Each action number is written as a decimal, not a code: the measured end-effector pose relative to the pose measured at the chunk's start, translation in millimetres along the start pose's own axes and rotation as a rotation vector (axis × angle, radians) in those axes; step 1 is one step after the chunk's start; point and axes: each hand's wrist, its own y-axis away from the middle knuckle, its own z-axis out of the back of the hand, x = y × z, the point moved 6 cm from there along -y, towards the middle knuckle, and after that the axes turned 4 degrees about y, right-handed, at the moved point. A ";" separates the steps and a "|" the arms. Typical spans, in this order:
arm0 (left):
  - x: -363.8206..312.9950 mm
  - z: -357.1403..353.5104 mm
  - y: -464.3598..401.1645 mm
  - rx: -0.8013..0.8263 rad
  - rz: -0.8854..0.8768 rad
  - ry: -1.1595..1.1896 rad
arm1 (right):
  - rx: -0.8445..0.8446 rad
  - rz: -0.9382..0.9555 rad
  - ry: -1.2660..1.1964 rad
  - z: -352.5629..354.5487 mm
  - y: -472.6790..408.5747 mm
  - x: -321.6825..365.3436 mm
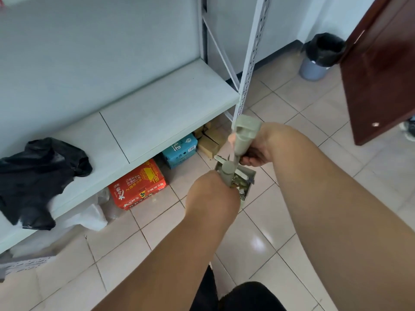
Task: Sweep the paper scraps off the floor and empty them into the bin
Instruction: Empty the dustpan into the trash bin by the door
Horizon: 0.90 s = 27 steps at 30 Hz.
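My left hand (pixel 211 194) grips the dustpan handle (pixel 226 173); my right hand (pixel 258 151) grips the broom handle (pixel 243 138). Paper scraps (pixel 239 181) sit in the dustpan (pixel 248 176), well short of the bin (pixel 314 68) by the door (pixel 381 70)

Glossy tiled floor (pixel 280 239), matt plastic dustpan (pixel 248 176) (grey-green), perforated metal shelf upright (pixel 253 52).

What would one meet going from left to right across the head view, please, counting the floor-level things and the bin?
Black bag → red box → blue box → dustpan → bin → door.
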 end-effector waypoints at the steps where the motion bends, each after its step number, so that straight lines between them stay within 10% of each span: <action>1: -9.6 -1.8 -9.0 0.005 -0.009 0.001 | 0.010 -0.001 0.028 10.6 -4.6 3.0; 27: -310.0 -151.7 -190.7 0.060 -0.121 -0.062 | -0.067 -0.030 -0.096 375.9 -86.4 -52.0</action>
